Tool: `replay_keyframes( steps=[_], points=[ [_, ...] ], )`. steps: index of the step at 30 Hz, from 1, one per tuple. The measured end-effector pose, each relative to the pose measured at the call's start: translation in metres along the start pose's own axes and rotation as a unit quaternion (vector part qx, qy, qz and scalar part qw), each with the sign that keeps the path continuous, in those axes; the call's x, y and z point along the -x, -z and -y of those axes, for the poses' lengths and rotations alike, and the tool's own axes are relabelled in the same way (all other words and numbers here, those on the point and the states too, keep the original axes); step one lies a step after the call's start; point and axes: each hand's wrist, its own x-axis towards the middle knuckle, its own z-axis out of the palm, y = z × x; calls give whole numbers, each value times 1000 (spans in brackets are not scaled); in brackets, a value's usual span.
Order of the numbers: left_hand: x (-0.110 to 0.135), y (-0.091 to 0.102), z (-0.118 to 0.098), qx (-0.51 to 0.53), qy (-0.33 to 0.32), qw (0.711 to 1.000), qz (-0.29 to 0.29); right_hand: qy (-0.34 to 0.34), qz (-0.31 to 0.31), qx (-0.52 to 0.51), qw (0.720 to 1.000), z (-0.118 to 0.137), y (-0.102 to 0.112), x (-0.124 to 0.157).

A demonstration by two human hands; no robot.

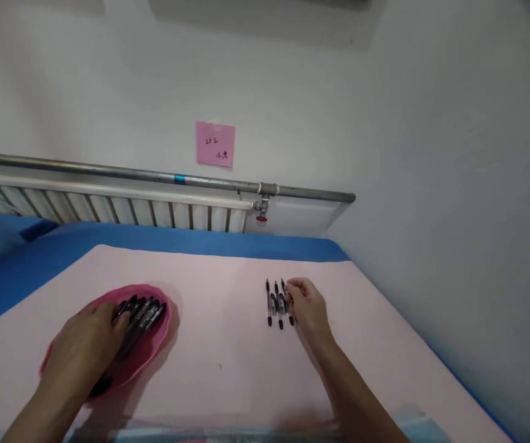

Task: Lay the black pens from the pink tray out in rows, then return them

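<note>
On the left stands a pink basket point(165, 332) with a wavy rim, holding several black pens point(147, 317) with dark caps. My left hand point(87, 335) reaches over its left side, thumb and fingers closed around a pen among the others. To the right, uncapped pens lie side by side in a row, their tips toward the wall; the leftmost pen point(268, 303) shows in full. Loose dark pen caps point(274, 303) lie between them. My right hand point(308, 307) is at the right end of this row, fingertips pinched together over the last pen; what they pinch is hidden.
A pale pink mat point(218, 295) covers the blue table point(246, 243). Behind it are a white radiator point(176, 212), a metal pipe point(130, 175) and a red valve handle point(261, 219). A pink note point(215, 144) is stuck on the wall. Another wall borders the right side.
</note>
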Motion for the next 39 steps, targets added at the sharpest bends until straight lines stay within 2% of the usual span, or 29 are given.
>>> replay_keyframes(
  steps=[2, 3, 6, 8, 11, 16, 18, 20, 25, 31, 36, 39],
  points=[
    [5, 1, -12, 21, -26, 999, -23, 54, 9, 127, 990, -5, 7, -5],
    [7, 1, -18, 37, -45, 998, -26, 86, 30, 211, 973, -7, 7, -5],
    [15, -5, -37, 70, -105, 992, -25, 159, 107, 415, 889, -12, 0, -1],
    [20, -12, -47, 81, -126, 988, -40, 175, 136, 465, 857, -12, -5, 2],
    [26, -22, -57, 103, -154, 980, -69, 176, 145, 488, 843, -11, -10, 5],
    [33, -30, -67, 154, -183, 967, -92, 199, 183, 559, 784, -9, -19, 13],
    [35, -31, -71, 176, -183, 964, -84, 199, 205, 554, 782, -9, -24, 18],
    [38, -33, -75, 198, -182, 961, -68, 203, 229, 527, 793, -9, -28, 22],
    [45, -37, -83, 253, -180, 950, 9, 180, 262, 476, 820, -6, -35, 32],
    [48, -33, -92, 297, -144, 938, 105, 157, 277, 507, 801, -1, -41, 46],
    [47, -38, -98, 376, -116, 903, 174, 105, 298, 408, 857, 2, -46, 51],
    [45, -43, -97, 392, -106, 892, 199, 132, 310, 412, 847, 3, -48, 56]
  ],
)
